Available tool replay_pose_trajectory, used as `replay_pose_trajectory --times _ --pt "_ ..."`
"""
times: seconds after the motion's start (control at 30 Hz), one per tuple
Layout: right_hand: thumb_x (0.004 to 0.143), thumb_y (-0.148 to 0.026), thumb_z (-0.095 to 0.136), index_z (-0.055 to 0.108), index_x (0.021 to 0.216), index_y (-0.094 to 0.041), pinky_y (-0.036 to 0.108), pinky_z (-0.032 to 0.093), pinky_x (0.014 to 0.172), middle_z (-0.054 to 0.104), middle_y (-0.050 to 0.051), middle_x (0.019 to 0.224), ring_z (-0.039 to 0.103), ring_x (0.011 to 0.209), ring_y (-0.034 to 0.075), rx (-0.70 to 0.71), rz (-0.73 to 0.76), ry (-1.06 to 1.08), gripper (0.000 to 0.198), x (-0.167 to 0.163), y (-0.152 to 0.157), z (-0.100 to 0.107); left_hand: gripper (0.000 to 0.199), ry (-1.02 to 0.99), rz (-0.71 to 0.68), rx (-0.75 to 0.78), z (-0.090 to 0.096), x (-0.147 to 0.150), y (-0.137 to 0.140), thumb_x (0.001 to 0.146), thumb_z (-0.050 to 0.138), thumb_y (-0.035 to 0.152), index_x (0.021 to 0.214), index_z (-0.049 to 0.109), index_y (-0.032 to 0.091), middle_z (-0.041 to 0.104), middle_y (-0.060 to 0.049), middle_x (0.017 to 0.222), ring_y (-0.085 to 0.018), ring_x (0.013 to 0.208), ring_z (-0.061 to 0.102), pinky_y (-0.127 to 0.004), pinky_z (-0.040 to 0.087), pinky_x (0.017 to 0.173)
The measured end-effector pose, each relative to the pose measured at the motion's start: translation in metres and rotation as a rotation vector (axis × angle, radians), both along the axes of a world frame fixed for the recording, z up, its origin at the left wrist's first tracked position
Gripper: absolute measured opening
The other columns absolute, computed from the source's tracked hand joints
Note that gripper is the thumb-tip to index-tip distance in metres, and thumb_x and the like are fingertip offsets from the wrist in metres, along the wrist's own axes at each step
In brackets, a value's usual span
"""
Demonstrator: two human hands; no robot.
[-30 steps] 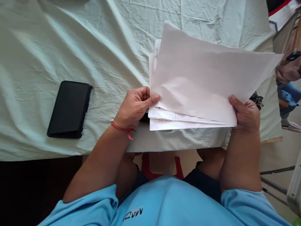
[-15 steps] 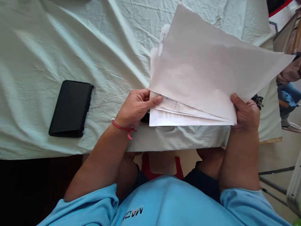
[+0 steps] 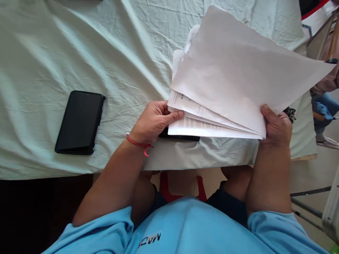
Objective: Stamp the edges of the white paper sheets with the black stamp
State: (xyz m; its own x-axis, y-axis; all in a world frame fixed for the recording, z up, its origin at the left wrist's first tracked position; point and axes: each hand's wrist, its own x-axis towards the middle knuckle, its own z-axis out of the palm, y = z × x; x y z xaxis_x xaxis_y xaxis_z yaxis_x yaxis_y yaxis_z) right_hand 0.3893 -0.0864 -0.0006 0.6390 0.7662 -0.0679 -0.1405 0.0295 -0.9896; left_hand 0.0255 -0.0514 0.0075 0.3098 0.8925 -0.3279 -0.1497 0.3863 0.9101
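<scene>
A fanned stack of white paper sheets (image 3: 238, 67) is held up over the table between my two hands. My right hand (image 3: 278, 123) grips its lower right corner, thumb on top and fingers beneath. At the left edge my left hand (image 3: 155, 120), with a red string bracelet at the wrist, pinches some of the lower sheets between thumb and fingers. The top sheet looks blank; printed text shows on the sheets below. Under the stack, partly hidden, lies a flat black object (image 3: 185, 137) whose kind I cannot make out.
A black tablet or large phone in a case (image 3: 79, 123) lies on the left of the table. The pale green cloth (image 3: 127, 70) is wrinkled. Small dark metallic items (image 3: 290, 113) sit beside my right hand. Another person's foot (image 3: 327, 141) shows at the far right.
The sheets at the left have spread further apart, and their left edges have risen. More printed text and more of the black object beneath now show. Both hands are nearly still.
</scene>
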Motion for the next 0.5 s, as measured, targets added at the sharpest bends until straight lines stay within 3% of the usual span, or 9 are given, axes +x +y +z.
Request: replay_pose_trajectory --times 0.17,0.5 --pt "0.065 -0.03 0.111 0.085 0.098 -0.016 0.041 0.076 0.113 0.09 0.007 0.108 0.086 0.102 0.021 0.002 -0.003 0.009 0.044 -0.004 0.0 0.001 0.057 0.023 0.051 -0.035 0.002 0.003 0.001 0.059 0.119 0.064 0.073 0.084 0.021 0.082 -0.004 0.075 -0.023 0.072 0.078 -0.033 0.068 0.066" --pt "0.059 -0.036 0.112 0.085 0.099 -0.014 0.045 0.075 0.113 0.089 0.01 0.108 0.083 0.101 0.022 -0.028 -0.008 -0.022 0.053 -0.003 0.001 0.001 0.062 0.004 0.064 0.03 -0.012 0.003 0.003 0.069 0.112 0.074 0.074 0.079 0.022 0.078 -0.005 0.075 -0.027 0.081 0.08 -0.038 0.069 0.072"
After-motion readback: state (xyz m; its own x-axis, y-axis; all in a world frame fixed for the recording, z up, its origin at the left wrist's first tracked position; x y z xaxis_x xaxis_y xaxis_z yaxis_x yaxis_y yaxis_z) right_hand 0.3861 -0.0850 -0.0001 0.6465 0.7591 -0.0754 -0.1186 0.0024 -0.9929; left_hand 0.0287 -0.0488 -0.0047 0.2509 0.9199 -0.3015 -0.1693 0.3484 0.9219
